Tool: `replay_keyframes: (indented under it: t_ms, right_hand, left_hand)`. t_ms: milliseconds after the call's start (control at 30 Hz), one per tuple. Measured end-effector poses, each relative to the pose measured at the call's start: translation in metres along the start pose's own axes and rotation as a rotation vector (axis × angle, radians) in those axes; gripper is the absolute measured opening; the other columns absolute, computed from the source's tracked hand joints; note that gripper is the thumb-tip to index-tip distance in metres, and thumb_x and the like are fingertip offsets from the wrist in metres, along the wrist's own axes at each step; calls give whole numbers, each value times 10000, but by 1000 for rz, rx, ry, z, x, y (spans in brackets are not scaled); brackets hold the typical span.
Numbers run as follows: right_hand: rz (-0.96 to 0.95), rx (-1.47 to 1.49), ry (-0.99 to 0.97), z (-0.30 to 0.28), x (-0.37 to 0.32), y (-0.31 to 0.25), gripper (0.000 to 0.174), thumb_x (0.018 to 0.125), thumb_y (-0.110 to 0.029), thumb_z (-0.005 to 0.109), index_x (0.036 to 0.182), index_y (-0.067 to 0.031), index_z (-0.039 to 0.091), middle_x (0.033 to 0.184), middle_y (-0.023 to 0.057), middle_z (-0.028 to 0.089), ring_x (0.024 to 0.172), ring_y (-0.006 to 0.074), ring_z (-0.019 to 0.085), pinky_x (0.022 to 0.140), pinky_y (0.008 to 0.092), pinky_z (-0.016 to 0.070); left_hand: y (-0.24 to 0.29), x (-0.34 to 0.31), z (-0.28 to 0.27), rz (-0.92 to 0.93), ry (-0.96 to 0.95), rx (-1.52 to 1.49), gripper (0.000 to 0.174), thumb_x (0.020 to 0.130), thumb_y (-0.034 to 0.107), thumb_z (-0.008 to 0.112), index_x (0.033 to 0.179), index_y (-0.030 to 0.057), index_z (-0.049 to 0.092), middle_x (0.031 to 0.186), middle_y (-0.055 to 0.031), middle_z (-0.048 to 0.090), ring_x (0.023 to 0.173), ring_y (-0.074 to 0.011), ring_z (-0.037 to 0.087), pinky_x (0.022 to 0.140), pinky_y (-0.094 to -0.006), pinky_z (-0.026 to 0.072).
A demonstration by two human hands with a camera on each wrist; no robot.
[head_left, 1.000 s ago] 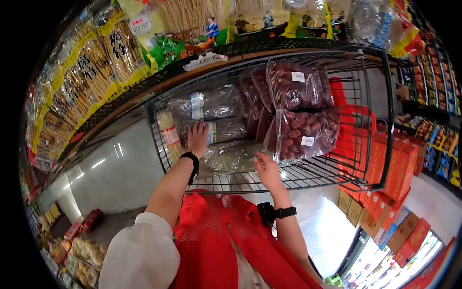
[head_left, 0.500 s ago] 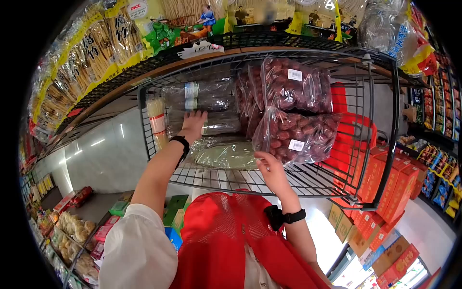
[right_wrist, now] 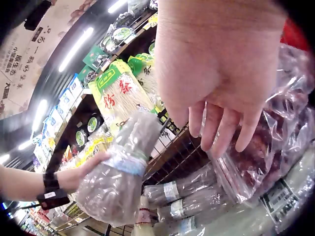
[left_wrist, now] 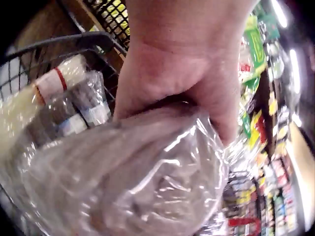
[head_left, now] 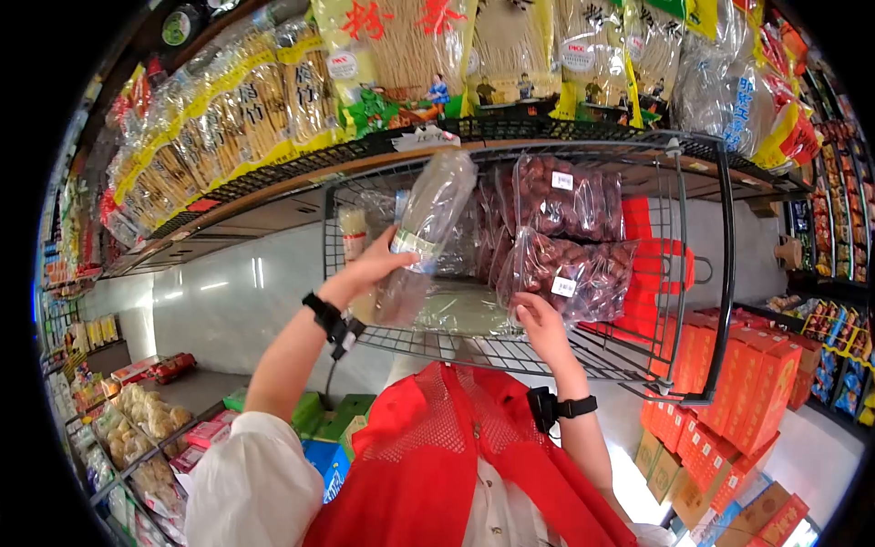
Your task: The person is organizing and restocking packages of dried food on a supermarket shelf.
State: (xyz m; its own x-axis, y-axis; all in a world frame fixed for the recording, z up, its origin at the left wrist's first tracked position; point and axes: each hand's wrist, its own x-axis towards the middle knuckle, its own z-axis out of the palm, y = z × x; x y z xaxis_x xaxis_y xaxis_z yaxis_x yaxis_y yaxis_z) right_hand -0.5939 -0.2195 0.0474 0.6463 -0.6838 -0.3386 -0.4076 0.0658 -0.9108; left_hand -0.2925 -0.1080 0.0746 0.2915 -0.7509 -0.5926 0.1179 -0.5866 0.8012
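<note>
My left hand (head_left: pixel 372 266) grips a long clear plastic package of greyish noodles (head_left: pixel 437 205) round its pale label band, raised and tilted over the shopping cart (head_left: pixel 726 273). Its crinkled end (left_wrist: pixel 147 182) fills much of the left wrist view. Beside two clear bags of dark red dates (head_left: pixel 565 278) is my right hand (head_left: pixel 547 330), its fingers loosely bent and holding nothing. More grey noodle packages (right_wrist: pixel 204 182) lie in the cart under the raised one. A pale noodle bundle with a red-edged band (left_wrist: pixel 50 84) lies at the cart's left end.
A shelf behind the cart carries yellow-edged bags of dried sticks (head_left: pixel 246 105) and noodle bags (head_left: pixel 396 55). Red cartons (head_left: pixel 752 387) are stacked on the floor to the right. Boxes and bagged goods (head_left: pixel 137 424) stand at the lower left.
My left hand has gone from resting on the packages in the cart to gripping one and lifting it up. My right hand stays near the date bags.
</note>
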Motion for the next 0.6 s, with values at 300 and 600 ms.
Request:
replay_keyframes:
  t_ms: [300,600]
  right_hand:
    - [116,1134,-603,11,-3,-57,614,900,-382,448,1368,-80,189,1364,111,315,1220,242,370,947,456,385]
    - [-13,1028,-181,61,-11,-120,599,763,-253,580,1278,-47,355,1194,85,497,1103,250,476,948,410,368]
  left_hand:
    - [40,-80,37,306,-177,-1020,625,679,46,681,1235,33,394,1184,-89,510,1107,-252,487,961,-417,376]
    - [10,-171,-23,326,-208,-618,434,715,-16,629,1123,-90,499,1199,-211,492,1087,-328,499,960,-436,367]
